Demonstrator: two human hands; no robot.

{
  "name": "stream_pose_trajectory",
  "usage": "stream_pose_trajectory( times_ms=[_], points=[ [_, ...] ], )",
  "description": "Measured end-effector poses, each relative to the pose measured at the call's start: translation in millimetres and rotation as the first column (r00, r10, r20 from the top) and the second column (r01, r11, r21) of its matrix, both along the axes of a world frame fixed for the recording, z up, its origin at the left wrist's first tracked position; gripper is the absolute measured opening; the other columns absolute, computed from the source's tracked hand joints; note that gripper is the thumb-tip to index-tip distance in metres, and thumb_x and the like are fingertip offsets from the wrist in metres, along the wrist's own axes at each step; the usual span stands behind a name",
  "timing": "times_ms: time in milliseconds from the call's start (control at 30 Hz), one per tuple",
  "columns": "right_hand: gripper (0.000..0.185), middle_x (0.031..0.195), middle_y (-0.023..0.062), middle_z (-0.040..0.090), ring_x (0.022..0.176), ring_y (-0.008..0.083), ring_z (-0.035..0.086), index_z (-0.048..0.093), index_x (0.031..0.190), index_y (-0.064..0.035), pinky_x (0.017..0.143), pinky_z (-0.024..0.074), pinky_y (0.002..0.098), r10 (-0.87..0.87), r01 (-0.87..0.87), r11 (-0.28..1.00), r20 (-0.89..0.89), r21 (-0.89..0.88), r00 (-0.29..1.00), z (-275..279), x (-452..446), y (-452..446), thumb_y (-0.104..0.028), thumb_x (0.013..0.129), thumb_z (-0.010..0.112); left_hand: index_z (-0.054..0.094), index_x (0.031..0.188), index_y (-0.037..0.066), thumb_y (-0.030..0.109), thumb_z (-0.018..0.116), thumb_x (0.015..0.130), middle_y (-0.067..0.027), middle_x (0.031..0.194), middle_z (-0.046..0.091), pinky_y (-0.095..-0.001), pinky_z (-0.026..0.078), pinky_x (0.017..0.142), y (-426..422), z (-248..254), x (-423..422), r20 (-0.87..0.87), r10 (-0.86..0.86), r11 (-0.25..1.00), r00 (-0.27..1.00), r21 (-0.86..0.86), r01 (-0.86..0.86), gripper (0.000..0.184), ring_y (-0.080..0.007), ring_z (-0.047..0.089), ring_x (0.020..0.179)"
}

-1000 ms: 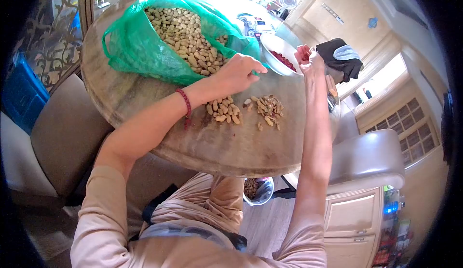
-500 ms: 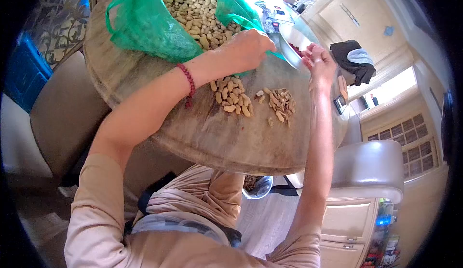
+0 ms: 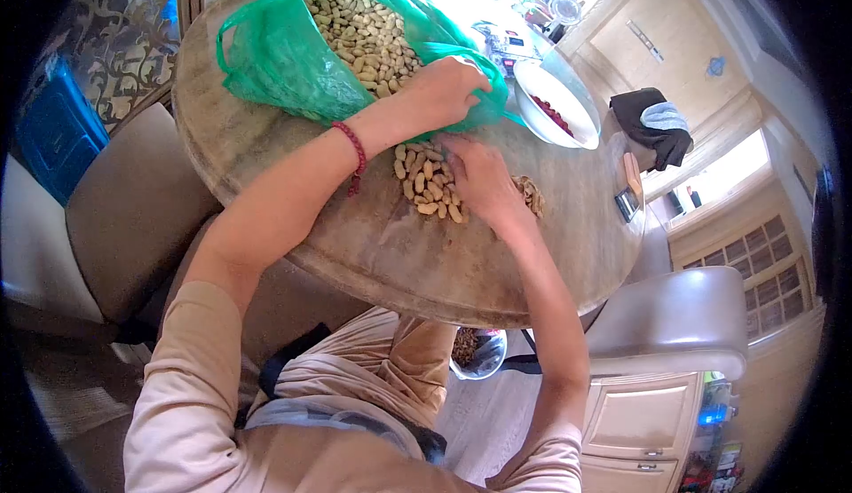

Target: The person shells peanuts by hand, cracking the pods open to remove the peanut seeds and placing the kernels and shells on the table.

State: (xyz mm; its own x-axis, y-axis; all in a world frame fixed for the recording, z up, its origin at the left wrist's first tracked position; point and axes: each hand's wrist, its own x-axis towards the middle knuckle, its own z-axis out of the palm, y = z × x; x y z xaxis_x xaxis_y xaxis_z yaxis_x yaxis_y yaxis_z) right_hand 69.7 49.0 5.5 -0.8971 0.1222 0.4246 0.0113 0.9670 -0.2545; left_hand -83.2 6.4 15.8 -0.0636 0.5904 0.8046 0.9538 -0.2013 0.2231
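Observation:
A pile of unshelled peanuts (image 3: 429, 182) lies on the wooden table. My right hand (image 3: 485, 178) reaches over its right edge, fingers stretched and apart, touching or just above the nuts. Beyond it, my left hand (image 3: 446, 92) is closed with curled fingers in front of the green plastic bag (image 3: 297, 63); anything in its grip is hidden. Many more peanuts (image 3: 368, 36) fill the bag's open mouth. Broken peanut shells (image 3: 531, 196) are partly covered by my right hand and wrist. The white bowl (image 3: 577, 125) to the right holds red-skinned kernels (image 3: 552, 115).
A clear printed package (image 3: 508, 42) lies behind the bowl. At the table's right edge are a dark object with a wooden handle (image 3: 630, 193) and, beyond, dark cloth (image 3: 652, 125). A bin with shells (image 3: 479, 351) stands below the table edge. Chairs (image 3: 670, 315) surround the table.
My right hand has moved from the white bowl left and toward me, to the peanut pile. My left hand has shifted slightly left and stays closed near the bag.

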Motion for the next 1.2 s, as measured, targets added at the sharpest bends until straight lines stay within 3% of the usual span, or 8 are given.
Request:
stream_pose_trajectory(
  times_ms=[100,233,433,633,700,800,900,1200],
  points=[
    [0.028,0.100,0.0255,0.056,0.094,0.0401,0.053,0.058,0.103,0.0010,0.080,0.0428,0.0445,0.012,-0.010,0.989,0.014,-0.150,1.000,-3.9,-8.1,3.9,0.002,0.078,0.045,0.064,0.090,0.002,0.006,0.063,0.070,-0.0138,0.094,0.063,-0.0381,0.046,0.080,-1.6,2.4,1.1,-0.026,-0.010,1.000,1.000,-0.006,0.010,0.021,-0.0295,0.059,0.090],
    [0.024,0.104,0.0250,0.055,0.097,0.0401,0.052,0.058,0.101,0.0013,0.080,0.0422,0.0442,0.026,-0.017,0.988,0.053,-0.154,0.998,-3.8,-11.5,4.2,-0.002,0.079,0.047,0.064,0.090,0.002,0.006,0.063,0.070,-0.0136,0.094,0.063,-0.0381,0.046,0.080,-3.3,3.1,3.4,-0.018,-0.002,1.000,1.000,-0.022,0.002,0.021,-0.0297,0.059,0.090],
    [0.020,0.096,0.0214,0.056,0.091,0.0380,0.054,0.059,0.097,0.0015,0.081,0.0421,0.0428,0.128,-0.131,0.986,-0.032,-0.103,0.991,-7.8,-8.4,-0.6,-0.009,0.083,0.050,0.064,0.090,0.002,0.007,0.063,0.071,-0.0137,0.092,0.063,-0.0379,0.046,0.079,-3.9,1.7,3.7,0.011,-0.032,0.999,0.999,-0.023,0.032,0.020,-0.0296,0.059,0.088],
    [0.017,0.090,0.0158,0.060,0.084,0.0318,0.058,0.061,0.093,0.0011,0.076,0.0442,0.0355,0.149,-0.127,0.949,0.054,-0.289,0.987,2.8,21.0,0.3,-0.008,0.082,0.051,0.064,0.089,0.002,0.007,0.063,0.072,-0.0136,0.084,0.063,-0.0380,0.047,0.076,-5.9,3.9,6.8,-0.040,-0.013,1.000,0.999,-0.018,0.013,0.018,-0.0297,0.060,0.084],
    [0.016,0.084,0.0132,0.062,0.077,0.0289,0.059,0.062,0.093,-0.0002,0.072,0.0449,0.0333,0.054,-0.092,0.942,-0.126,-0.321,0.991,-2.1,29.3,7.1,-0.005,0.081,0.052,0.064,0.088,0.002,0.008,0.064,0.071,-0.0142,0.082,0.063,-0.0382,0.046,0.075,-8.0,5.5,9.1,-0.039,-0.023,0.999,0.999,-0.029,0.022,0.018,-0.0299,0.060,0.082],
    [0.017,0.080,0.0126,0.063,0.070,0.0254,0.060,0.062,0.093,-0.0016,0.067,0.0460,0.0324,-0.049,-0.011,0.935,-0.159,-0.355,0.986,-3.0,40.3,9.6,-0.002,0.079,0.054,0.064,0.087,0.002,0.008,0.062,0.071,-0.0149,0.079,0.063,-0.0385,0.046,0.075,-10.1,8.9,12.9,-0.040,-0.032,0.997,0.999,-0.072,0.029,0.017,-0.0301,0.060,0.079],
    [0.017,0.078,0.0121,0.063,0.067,0.0211,0.060,0.064,0.091,-0.0021,0.063,0.0461,0.0300,-0.114,0.090,0.921,-0.040,-0.380,0.993,-0.3,53.5,6.9,-0.001,0.075,0.058,0.065,0.085,0.003,0.008,0.061,0.071,-0.0147,0.078,0.063,-0.0376,0.047,0.073,-11.4,12.0,17.5,-0.039,-0.104,0.992,0.994,-0.068,0.102,0.016,-0.0295,0.061,0.075],
    [0.008,0.064,0.0124,0.058,0.057,0.0223,0.057,0.065,0.074,-0.0010,0.056,0.0445,0.0308,-0.199,0.181,0.953,-0.050,-0.244,0.979,0.6,61.9,6.4,-0.004,0.067,0.066,0.066,0.081,0.002,0.009,0.062,0.070,-0.0156,0.074,0.063,-0.0343,0.049,0.066,-13.6,11.2,32.3,-0.012,-0.231,0.968,0.973,-0.102,0.228,0.014,-0.0276,0.061,0.070]
  ],
)
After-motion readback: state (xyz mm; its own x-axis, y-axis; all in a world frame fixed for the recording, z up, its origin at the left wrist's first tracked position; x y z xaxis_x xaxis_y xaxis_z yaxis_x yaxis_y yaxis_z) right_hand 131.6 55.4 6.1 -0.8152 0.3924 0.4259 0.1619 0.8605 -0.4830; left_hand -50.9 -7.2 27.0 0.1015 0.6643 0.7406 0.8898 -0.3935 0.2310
